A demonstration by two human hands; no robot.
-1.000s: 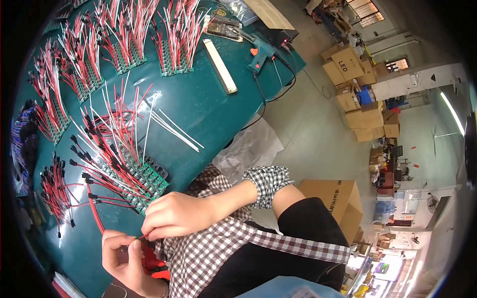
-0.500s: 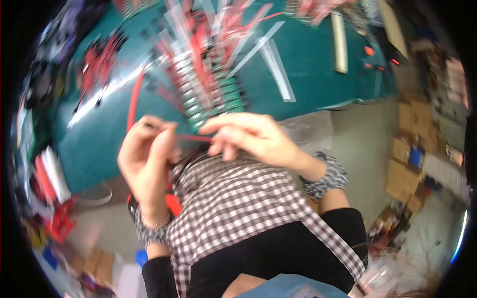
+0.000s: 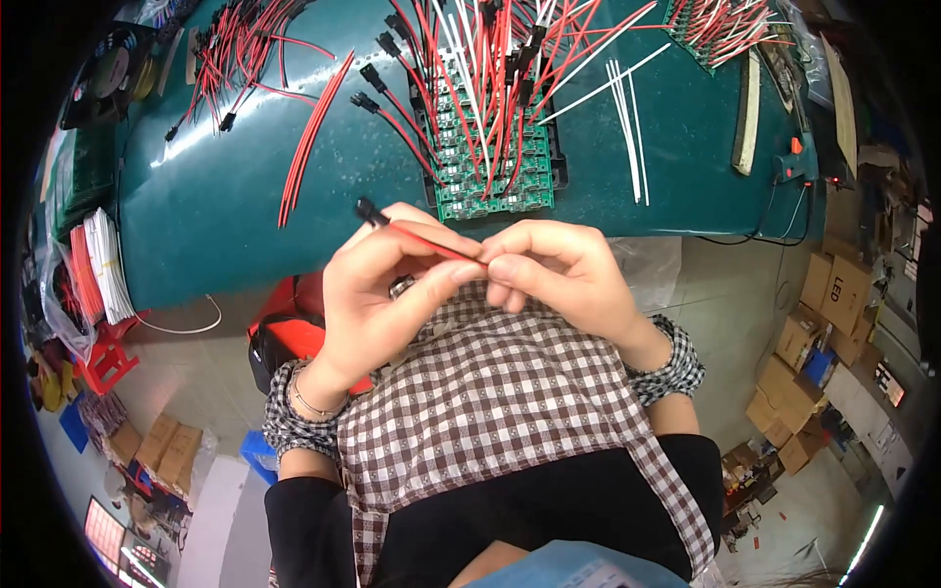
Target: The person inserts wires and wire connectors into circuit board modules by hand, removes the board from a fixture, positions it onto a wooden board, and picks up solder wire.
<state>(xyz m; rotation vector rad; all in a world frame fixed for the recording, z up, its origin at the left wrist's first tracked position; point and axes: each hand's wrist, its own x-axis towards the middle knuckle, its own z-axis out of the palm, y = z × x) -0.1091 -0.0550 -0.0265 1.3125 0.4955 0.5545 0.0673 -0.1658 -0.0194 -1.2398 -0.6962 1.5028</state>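
A short red and black cable with a black plug (image 3: 369, 212) at one end lies across my fingers, above my lap. My left hand (image 3: 392, 284) is closed on it, with the plug end sticking out past the fingers at the upper left. My right hand (image 3: 564, 274) pinches the wire end between thumb and forefinger, close to the left fingertips. Just beyond my hands, a green circuit board panel (image 3: 497, 205) lies on the table, with many red, black and white wires standing up from it. The exact wire ends are hidden by my fingertips.
On the green table (image 3: 245, 245) lie loose red wires (image 3: 314, 142) left of the panel and white wires (image 3: 627, 132) to its right. A pile of red and black cables (image 3: 245, 49) is at the far left. A glue gun (image 3: 794, 157) rests at the right edge; cardboard boxes (image 3: 833, 289) stand beyond.
My hands have come together, the left moving right. The cable with its black plug now shows plainly between them. The view has shifted and sharpened.
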